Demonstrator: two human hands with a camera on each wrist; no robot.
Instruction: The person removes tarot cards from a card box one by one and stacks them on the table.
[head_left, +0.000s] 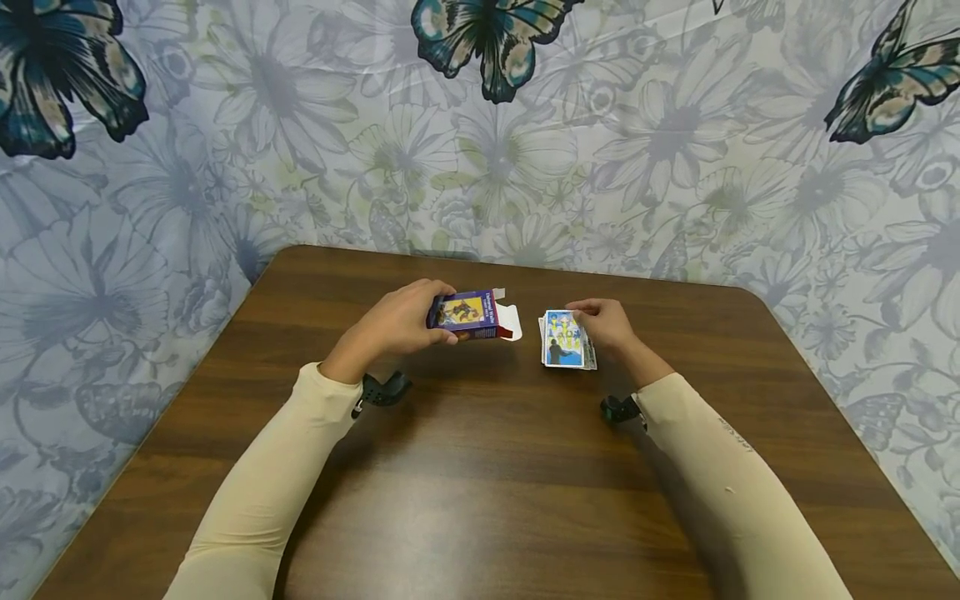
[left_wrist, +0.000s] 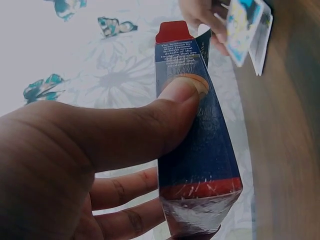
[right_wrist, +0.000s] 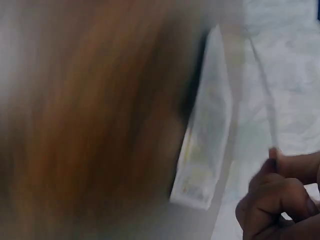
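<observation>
My left hand (head_left: 396, 323) grips a small purple-blue card box (head_left: 462, 312) by its sides. Its white end flap (head_left: 509, 322) stands open toward the right. In the left wrist view the thumb presses on the box's narrow blue side (left_wrist: 197, 135), with a red tuck flap (left_wrist: 174, 31) at the far end. To the right, my right hand (head_left: 609, 323) pinches a blue and yellow picture card (head_left: 564, 337) by its edge. That card overlaps the stack of cards (head_left: 590, 362) beneath it. In the right wrist view the held card (right_wrist: 267, 100) appears edge-on, apart from the stack (right_wrist: 206, 140).
A brown wooden table (head_left: 480, 467) lies under both hands. Behind its far edge hangs a pale floral cloth (head_left: 525, 183) with teal butterflies (head_left: 491, 42). Dark straps (head_left: 386, 389) circle both wrists below cream sleeves (head_left: 262, 483).
</observation>
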